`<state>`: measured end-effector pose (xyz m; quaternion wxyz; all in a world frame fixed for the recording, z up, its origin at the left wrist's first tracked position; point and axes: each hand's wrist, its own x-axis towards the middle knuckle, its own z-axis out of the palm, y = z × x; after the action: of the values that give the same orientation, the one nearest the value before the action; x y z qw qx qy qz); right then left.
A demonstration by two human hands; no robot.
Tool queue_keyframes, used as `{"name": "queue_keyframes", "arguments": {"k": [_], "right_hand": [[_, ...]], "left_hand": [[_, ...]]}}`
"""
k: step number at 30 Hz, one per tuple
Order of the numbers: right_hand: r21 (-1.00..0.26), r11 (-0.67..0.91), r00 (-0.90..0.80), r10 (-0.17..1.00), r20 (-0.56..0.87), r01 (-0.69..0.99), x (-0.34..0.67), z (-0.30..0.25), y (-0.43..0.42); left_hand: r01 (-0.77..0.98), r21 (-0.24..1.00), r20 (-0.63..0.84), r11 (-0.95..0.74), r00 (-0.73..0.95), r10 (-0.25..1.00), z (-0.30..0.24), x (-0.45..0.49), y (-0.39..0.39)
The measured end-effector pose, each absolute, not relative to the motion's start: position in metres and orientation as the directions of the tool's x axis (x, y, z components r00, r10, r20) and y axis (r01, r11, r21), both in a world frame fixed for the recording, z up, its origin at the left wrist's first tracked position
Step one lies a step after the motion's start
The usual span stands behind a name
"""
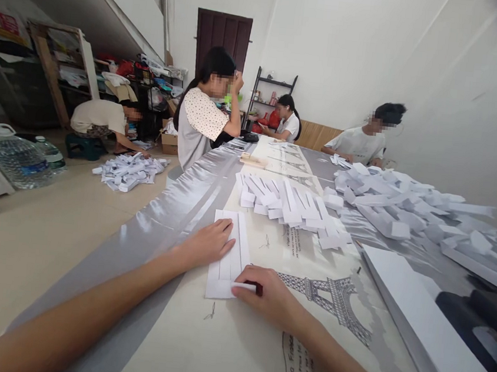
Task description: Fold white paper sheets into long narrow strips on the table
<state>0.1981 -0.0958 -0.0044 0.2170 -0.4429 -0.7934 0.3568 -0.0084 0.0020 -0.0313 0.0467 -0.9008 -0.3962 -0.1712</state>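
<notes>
A white folded paper strip (229, 254) with long crease lines lies flat in front of me, pointing away along the table. My left hand (209, 246) rests on its left side near the far end, palm down, fingers lying on the paper. At the near end, my right hand (263, 297) pinches a folded flap between thumb and fingers. Just beyond my hands, several folded white paper pieces (289, 202) are spread in an overlapping row. Under everything lies a cream cloth (178, 344) printed with an Eiffel Tower and writing.
A large heap of folded paper (398, 196) covers the table's right side. Nearer, a stack of white sheets (420, 322) lies beside a dark object (478, 317). Several people sit around the table; another crouches by a paper pile (130, 170) on the floor. Water bottles (20, 156) stand left.
</notes>
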Motion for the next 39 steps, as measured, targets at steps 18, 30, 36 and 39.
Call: {"name": "queue_keyframes", "arguments": {"k": [18, 30, 36, 39], "right_hand": [[-0.763, 0.285, -0.433, 0.901, 0.007, 0.58, 0.193, -0.004, -0.101], [-0.674, 0.392, -0.393, 0.905, 0.161, 0.626, 0.195, -0.013, -0.112], [-0.684, 0.286, -0.303, 0.948, 0.099, 0.671, 0.196, -0.012, -0.105], [-0.682, 0.308, -0.314, 0.942, 0.12, 0.664, 0.196, -0.013, -0.102]], "left_hand": [[0.72, 0.047, 0.366, -0.693, 0.633, 0.682, -0.036, -0.008, 0.005], [0.719, 0.039, 0.358, -0.694, 0.638, 0.682, -0.032, -0.009, 0.003], [0.719, 0.008, 0.407, -0.695, 0.632, 0.659, -0.023, -0.004, -0.004], [0.643, 0.107, 0.444, -0.758, 0.651, 0.615, -0.012, -0.003, -0.008]]}}
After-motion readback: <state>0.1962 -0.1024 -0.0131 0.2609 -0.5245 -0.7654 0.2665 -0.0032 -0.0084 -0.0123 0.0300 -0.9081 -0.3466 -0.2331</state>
